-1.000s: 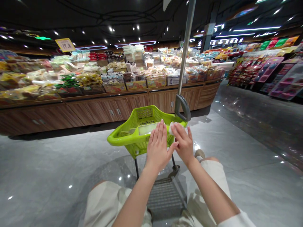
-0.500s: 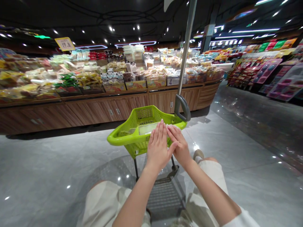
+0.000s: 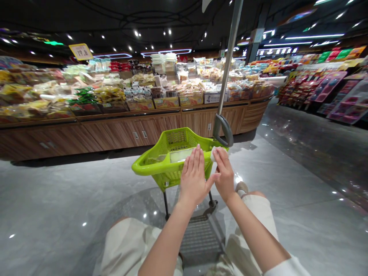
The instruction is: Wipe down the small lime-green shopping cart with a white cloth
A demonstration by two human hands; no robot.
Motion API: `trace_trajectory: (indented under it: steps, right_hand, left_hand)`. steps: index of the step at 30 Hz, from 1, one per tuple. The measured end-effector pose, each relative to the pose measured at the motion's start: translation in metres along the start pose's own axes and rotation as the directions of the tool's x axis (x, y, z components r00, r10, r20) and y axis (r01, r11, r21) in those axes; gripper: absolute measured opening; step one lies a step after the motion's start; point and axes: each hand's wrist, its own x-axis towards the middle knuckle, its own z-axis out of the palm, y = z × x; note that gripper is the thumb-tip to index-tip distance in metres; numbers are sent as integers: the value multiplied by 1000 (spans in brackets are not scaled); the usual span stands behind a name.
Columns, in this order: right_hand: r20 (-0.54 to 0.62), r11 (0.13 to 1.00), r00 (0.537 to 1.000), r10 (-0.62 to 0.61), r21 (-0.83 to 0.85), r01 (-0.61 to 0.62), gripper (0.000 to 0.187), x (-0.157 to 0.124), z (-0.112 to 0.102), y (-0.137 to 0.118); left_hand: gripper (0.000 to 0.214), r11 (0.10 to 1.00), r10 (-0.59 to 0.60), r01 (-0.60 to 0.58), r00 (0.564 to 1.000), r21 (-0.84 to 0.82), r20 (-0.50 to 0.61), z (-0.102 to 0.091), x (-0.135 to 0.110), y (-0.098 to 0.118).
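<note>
A small green plastic shopping cart [image 3: 161, 168] stands right in front of me, its handle bar towards my body. My left hand [image 3: 193, 180] lies over the handle's middle, fingers straight out and flat, partly covering a clear pale panel [image 3: 179, 155] on it. To its right, my right hand [image 3: 224, 174] has its fingers closed over a crumpled white tissue [image 3: 213, 154], pressing it on the right part of the handle. Only the tissue's left edge shows. My left thumb meets the side of my right hand.
A grey loop grip [image 3: 223, 130] and a tall metal pole [image 3: 229, 57] rise from the cart's right corner. Beyond is a long wooden display counter [image 3: 115, 132] piled with packaged food. Shelves of goods [image 3: 304, 86] line the right. My knees flank the cart on the shiny grey floor [image 3: 57, 207].
My right hand has slid right along the handle, away from my left fingertips, and the white tissue now shows under its fingers. My left hand keeps its place on the handle.
</note>
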Motion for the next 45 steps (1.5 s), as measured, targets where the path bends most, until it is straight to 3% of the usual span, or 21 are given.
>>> trace_trajectory:
  steps: [3,4,7,9,13,18,21,23,25,27,28,31,33,37,42,45]
  right_hand:
    - [122,992,985,-125,41,121,59,-6,4,1]
    - [115,993,986,-118,34,115,58,-8,5,2]
    - [-62,998,996,56,-28,-58,54,-11,9,6]
    - [-102,994,989,102,-24,-105,53,-14,14,6]
    - [64,994,993,-103,40,100,55,-19,20,6]
    - [-162,997,985,66,-18,-70,53,-17,17,15]
    - [27,988,988,-152,34,151,54,-17,17,16]
    - [74,975,973,-220,43,218,54,-18,17,18]
    - [-37,995,995,-96,0,96,53,-19,17,20]
    - [-163,999,985,48,-17,-52,52,-20,19,20]
    - [-166,998,984,56,-14,-60,52,-20,20,19]
    - [10,991,991,-136,17,136,52,-21,21,20]
    - [39,980,979,-201,22,200,53,-19,18,23]
    - [-162,999,986,-28,-37,23,52,-13,10,27]
    - [75,969,971,-228,-75,234,53,-9,5,18]
    - [-62,978,994,-87,-194,74,49,-3,0,14]
  left_hand:
    - [80,1000,-2,2,1000,1,-3,1,0,0]
    - [80,1000,-1,1,1000,-2,-6,2,0,0]
    - [81,1000,3,-3,1000,-13,-14,3,1,0]
    - [82,1000,-1,1,1000,-5,-12,3,1,0]
    - [81,1000,-9,9,1000,23,-1,3,1,0]
    - [84,1000,-10,11,1000,19,-9,4,1,1]
    - [81,1000,-9,9,1000,20,-19,4,1,1]
    - [79,1000,-2,3,1000,21,-16,4,1,0]
    - [80,1000,0,0,1000,19,-10,4,1,0]
    - [82,1000,-4,4,1000,17,-9,5,1,1]
    - [83,1000,-6,6,1000,18,-11,5,1,1]
    - [82,1000,-8,9,1000,22,-17,6,2,2]
    - [80,1000,-9,9,1000,20,-20,6,2,3]
    - [84,1000,-10,10,1000,11,-26,7,3,5]
    - [80,1000,-15,15,999,11,-29,9,3,6]
    - [80,1000,-16,16,999,-2,-29,10,3,6]
